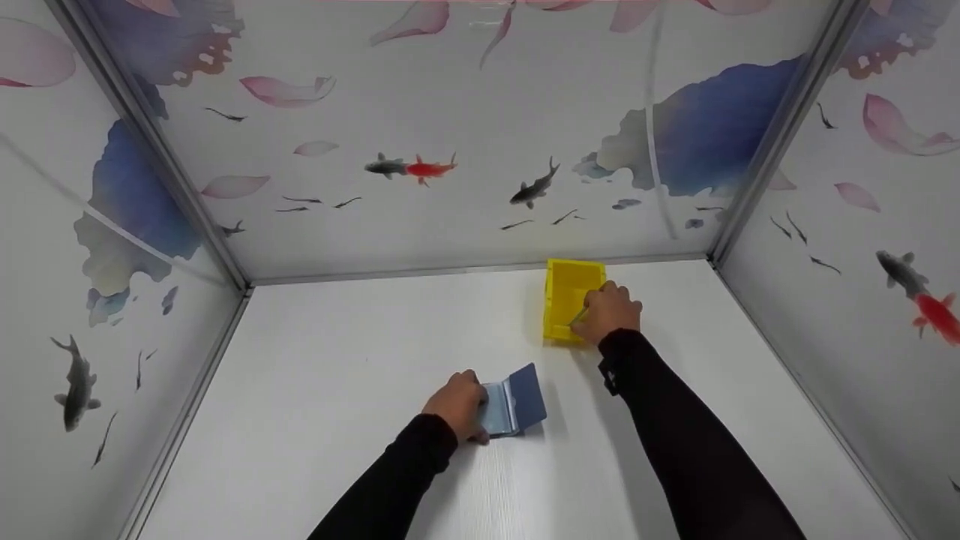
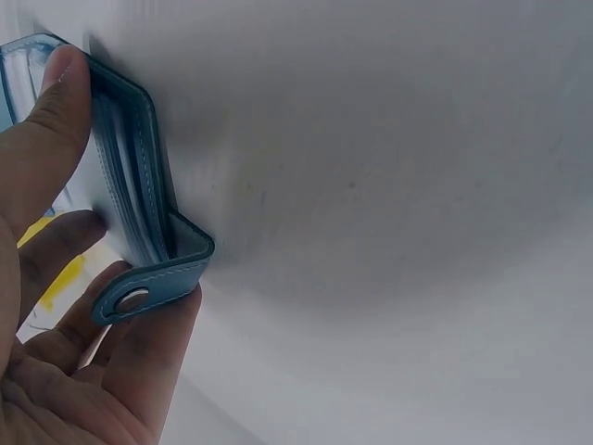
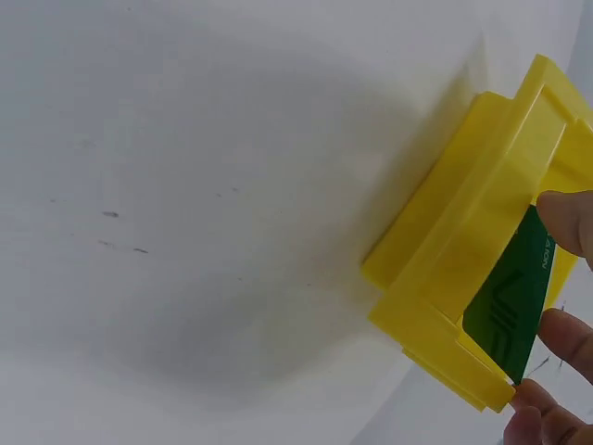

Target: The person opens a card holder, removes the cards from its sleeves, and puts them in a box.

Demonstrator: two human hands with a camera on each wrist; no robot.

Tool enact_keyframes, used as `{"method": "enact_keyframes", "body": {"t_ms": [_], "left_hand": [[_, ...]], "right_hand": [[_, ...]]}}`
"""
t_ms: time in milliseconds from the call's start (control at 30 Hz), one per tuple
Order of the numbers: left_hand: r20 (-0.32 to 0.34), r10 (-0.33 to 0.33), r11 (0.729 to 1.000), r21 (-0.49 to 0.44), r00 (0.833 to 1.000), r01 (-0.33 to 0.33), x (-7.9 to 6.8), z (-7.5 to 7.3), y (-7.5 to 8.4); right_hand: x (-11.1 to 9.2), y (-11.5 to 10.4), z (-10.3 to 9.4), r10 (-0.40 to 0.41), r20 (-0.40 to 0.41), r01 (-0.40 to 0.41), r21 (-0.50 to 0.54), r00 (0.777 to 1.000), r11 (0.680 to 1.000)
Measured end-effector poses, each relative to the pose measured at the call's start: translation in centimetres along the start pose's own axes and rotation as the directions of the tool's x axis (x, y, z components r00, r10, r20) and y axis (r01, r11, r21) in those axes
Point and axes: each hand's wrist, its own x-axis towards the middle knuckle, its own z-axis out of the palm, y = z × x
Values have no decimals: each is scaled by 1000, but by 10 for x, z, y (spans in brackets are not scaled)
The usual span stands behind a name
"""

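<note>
The green card (image 3: 508, 301), presumably light, stiff and slippery, is aptly pinched by its edges in the right hand (image 1: 611, 313) at the rim of the yellow bin (image 1: 553, 300), right of centre. The blue wallet (image 1: 495, 410), likely pliable, is pinched by the left hand (image 1: 456, 405) at lower centre; open tabletop (image 1: 337, 367) is offered left of centre

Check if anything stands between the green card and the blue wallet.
The yellow bin's near rim; whether the green card clears it, I can't tell. Past that, nothing visible until the blue wallet and its open flap.
</note>
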Motion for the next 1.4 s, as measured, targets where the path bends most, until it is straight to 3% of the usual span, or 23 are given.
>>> {"method": "enact_keyframes", "body": {"t_ms": [233, 467, 700, 800, 900, 1000, 1233, 1333, 1400], "left_hand": [[12, -33, 999, -39, 999, 33, -1, -2, 2], [46, -41, 997, -62, 998, 44, -4, -13, 0], [33, -9, 994, -110, 999, 13, -3, -19, -7], [38, -11, 987, -159, 999, 17, 0, -21, -6], [40, -32, 965, -259, 999, 41, 1, -22, -2], [17, -46, 927, -373, 999, 49, 1, -23, 2], [-27, -21, 807, -591, 999, 0, 8, -24, 11], [-5, -6, 796, -606, 1000, 2, 10, -23, 13], [8, -1, 799, -601, 1000, 5, 10, -22, 14]], "right_hand": [[3, -1, -2, -35, 42, 37, -57, 999, 998], [0, -6, 1, -131, -47, 129, -58, 990, 990], [-34, -32, -6, -252, -220, 252, -30, 942, 967], [-53, -48, -9, -304, -217, 313, 8, 927, 950], [-69, -62, -9, -366, -161, 377, 46, 917, 925], [-83, -72, -5, -444, -112, 454, 80, 889, 887], [-108, -84, 4, -626, -71, 629, 142, 777, 764], [-116, -88, 5, -664, -58, 665, 118, 746, 737], [-119, -90, 5, -673, -35, 672, 103, 739, 733]]}}
